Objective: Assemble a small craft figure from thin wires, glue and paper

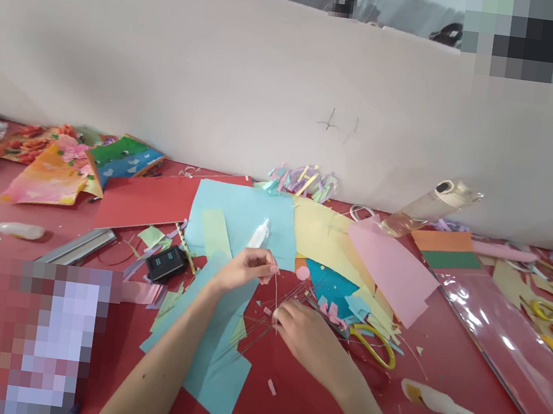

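In the head view my left hand [249, 267] is closed in a pinch on the upper end of a thin pale strand [276, 291]. Lower and to the right, my right hand [298, 325] has its fingers closed at the strand's lower part. The strand could be thread or wire. Beneath the hands, several thin wire-like pieces [253, 338] lie loose over the red table and blue paper [216, 371]. Just beyond my left hand a white glue bottle [259, 234] lies on a light blue sheet [244, 203]. Scissors with yellow handles [375, 347] are right of my right hand.
A clear water bottle [422, 208] leans by the white partition [221, 79]. Pink paper [390, 268], yellow paper [326, 233] and scraps spread across the middle. A black device [167, 263] sits left, another glue bottle [434, 398] right, and a clear plastic pouch [506, 343] farther right.
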The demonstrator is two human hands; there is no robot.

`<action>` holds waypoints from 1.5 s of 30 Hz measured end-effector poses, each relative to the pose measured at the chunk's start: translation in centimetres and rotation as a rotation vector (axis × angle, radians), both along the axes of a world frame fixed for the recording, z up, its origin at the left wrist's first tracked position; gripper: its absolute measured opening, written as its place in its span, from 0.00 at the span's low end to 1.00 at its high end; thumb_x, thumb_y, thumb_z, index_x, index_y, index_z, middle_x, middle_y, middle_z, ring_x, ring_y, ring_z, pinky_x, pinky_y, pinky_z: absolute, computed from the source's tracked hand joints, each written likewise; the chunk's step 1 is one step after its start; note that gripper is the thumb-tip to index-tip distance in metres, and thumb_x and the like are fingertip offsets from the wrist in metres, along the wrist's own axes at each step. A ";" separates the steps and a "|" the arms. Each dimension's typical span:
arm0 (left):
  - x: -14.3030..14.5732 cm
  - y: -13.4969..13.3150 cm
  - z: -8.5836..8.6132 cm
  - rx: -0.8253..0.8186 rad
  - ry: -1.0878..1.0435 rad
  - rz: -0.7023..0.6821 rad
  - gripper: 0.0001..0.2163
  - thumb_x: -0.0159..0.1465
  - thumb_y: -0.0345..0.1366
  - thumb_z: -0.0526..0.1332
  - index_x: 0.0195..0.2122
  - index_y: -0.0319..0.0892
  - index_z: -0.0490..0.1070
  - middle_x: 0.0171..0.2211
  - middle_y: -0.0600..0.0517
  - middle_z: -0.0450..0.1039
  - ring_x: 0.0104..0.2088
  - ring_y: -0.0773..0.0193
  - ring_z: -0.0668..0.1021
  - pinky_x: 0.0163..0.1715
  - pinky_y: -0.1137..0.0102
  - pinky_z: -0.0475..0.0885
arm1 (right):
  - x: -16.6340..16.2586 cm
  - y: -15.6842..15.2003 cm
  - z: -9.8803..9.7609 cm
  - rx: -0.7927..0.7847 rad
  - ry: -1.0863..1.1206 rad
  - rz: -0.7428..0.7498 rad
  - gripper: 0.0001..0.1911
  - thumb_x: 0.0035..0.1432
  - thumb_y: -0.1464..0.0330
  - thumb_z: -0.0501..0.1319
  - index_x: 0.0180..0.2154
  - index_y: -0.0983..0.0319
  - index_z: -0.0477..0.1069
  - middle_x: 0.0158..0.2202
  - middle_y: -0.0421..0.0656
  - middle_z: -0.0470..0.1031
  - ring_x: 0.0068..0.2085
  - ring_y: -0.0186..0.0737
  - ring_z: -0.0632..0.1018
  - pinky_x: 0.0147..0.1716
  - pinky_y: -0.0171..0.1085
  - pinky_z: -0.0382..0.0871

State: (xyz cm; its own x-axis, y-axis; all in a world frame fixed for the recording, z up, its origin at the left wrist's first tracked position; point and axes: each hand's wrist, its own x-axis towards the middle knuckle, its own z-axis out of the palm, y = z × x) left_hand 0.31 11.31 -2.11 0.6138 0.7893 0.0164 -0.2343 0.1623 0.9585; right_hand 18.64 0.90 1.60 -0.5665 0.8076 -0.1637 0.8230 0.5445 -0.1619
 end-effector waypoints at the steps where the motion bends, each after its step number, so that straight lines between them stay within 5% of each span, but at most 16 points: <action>1: -0.1 0.1 0.0 -0.001 -0.002 0.007 0.14 0.60 0.44 0.68 0.28 0.38 0.72 0.20 0.55 0.69 0.23 0.69 0.71 0.27 0.72 0.66 | 0.2 -0.2 -0.1 0.049 0.011 -0.002 0.11 0.64 0.79 0.56 0.31 0.62 0.70 0.31 0.42 0.74 0.33 0.42 0.76 0.33 0.39 0.64; 5: -0.5 0.4 -0.4 -0.006 -0.010 0.047 0.14 0.61 0.44 0.67 0.29 0.38 0.72 0.21 0.55 0.70 0.23 0.69 0.72 0.28 0.72 0.67 | 1.1 -0.8 0.8 0.158 0.126 -0.013 0.12 0.65 0.80 0.53 0.35 0.62 0.71 0.33 0.43 0.74 0.35 0.42 0.75 0.34 0.40 0.65; 12: -0.6 0.7 -0.9 -0.027 -0.024 0.082 0.14 0.61 0.46 0.67 0.30 0.39 0.71 0.20 0.56 0.69 0.22 0.69 0.72 0.28 0.72 0.68 | 3.0 -1.9 4.1 0.080 0.436 -0.071 0.13 0.69 0.74 0.51 0.37 0.59 0.72 0.35 0.41 0.75 0.37 0.37 0.76 0.42 0.39 0.70; 16: -0.6 0.5 -0.6 -0.025 -0.005 0.066 0.13 0.62 0.45 0.66 0.30 0.39 0.71 0.20 0.55 0.69 0.23 0.69 0.72 0.28 0.72 0.67 | 5.1 -2.6 5.8 0.264 0.608 -0.100 0.11 0.66 0.75 0.55 0.44 0.57 0.73 0.38 0.43 0.78 0.40 0.39 0.79 0.43 0.38 0.73; 18: -0.6 0.4 -0.3 -0.018 0.007 0.050 0.13 0.62 0.44 0.66 0.29 0.39 0.71 0.21 0.55 0.70 0.23 0.69 0.72 0.28 0.72 0.66 | 6.2 -3.1 6.4 0.392 0.694 -0.223 0.11 0.64 0.75 0.58 0.44 0.56 0.74 0.38 0.43 0.79 0.38 0.39 0.80 0.40 0.36 0.75; 20: -0.6 0.3 0.0 -0.011 0.019 0.034 0.13 0.62 0.44 0.66 0.28 0.39 0.71 0.21 0.55 0.70 0.23 0.69 0.71 0.29 0.72 0.66 | 7.2 -3.5 6.4 0.439 0.720 -0.507 0.08 0.64 0.70 0.58 0.44 0.56 0.74 0.36 0.42 0.80 0.33 0.38 0.81 0.34 0.33 0.76; 22: -0.5 0.3 0.2 -0.007 0.029 0.029 0.14 0.62 0.45 0.66 0.28 0.39 0.71 0.21 0.54 0.70 0.23 0.69 0.71 0.29 0.72 0.66 | 8.4 -3.8 5.5 0.345 0.575 -0.741 0.12 0.66 0.62 0.55 0.45 0.56 0.74 0.38 0.44 0.82 0.36 0.41 0.83 0.30 0.32 0.76; 25: -0.3 0.3 0.4 -0.004 0.039 0.044 0.15 0.61 0.46 0.66 0.28 0.39 0.70 0.21 0.55 0.70 0.23 0.69 0.71 0.28 0.71 0.66 | 10.4 -4.7 2.4 0.238 0.323 -0.864 0.17 0.64 0.58 0.49 0.39 0.57 0.75 0.37 0.47 0.84 0.39 0.49 0.85 0.29 0.37 0.77; 29: -0.2 0.4 0.4 -0.005 0.044 0.056 0.17 0.60 0.48 0.67 0.28 0.39 0.70 0.20 0.55 0.69 0.22 0.69 0.71 0.27 0.72 0.66 | 13.0 -7.0 -2.5 0.013 0.150 -0.829 0.17 0.55 0.62 0.51 0.42 0.58 0.74 0.35 0.47 0.84 0.36 0.50 0.86 0.27 0.38 0.78; 32: -0.2 0.4 0.4 -0.005 0.047 0.059 0.17 0.60 0.48 0.67 0.28 0.39 0.70 0.21 0.55 0.69 0.23 0.69 0.71 0.27 0.72 0.66 | 14.1 -8.5 -4.5 0.059 0.086 -0.805 0.19 0.55 0.62 0.51 0.44 0.58 0.74 0.35 0.49 0.85 0.36 0.51 0.86 0.27 0.39 0.77; 39: -0.3 0.3 0.5 -0.004 0.056 0.052 0.15 0.61 0.47 0.66 0.29 0.39 0.70 0.21 0.55 0.70 0.23 0.69 0.71 0.29 0.71 0.67 | 15.5 -10.3 -5.9 0.217 -0.033 -0.863 0.18 0.59 0.61 0.50 0.44 0.60 0.73 0.28 0.50 0.83 0.30 0.54 0.85 0.22 0.42 0.74; 45: -0.2 0.3 0.4 -0.009 0.060 0.041 0.15 0.62 0.46 0.66 0.29 0.39 0.70 0.22 0.55 0.70 0.24 0.69 0.72 0.28 0.71 0.68 | 15.3 -11.6 -5.4 0.266 -0.094 -0.985 0.21 0.62 0.59 0.49 0.45 0.64 0.72 0.32 0.55 0.82 0.33 0.56 0.84 0.21 0.42 0.72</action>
State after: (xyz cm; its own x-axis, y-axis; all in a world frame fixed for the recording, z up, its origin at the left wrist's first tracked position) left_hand 0.15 11.58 -1.70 0.5803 0.8140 -0.0264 -0.1833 0.1622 0.9696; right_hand 33.98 -10.69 -3.77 0.3741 0.9240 0.0792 0.9273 -0.3715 -0.0462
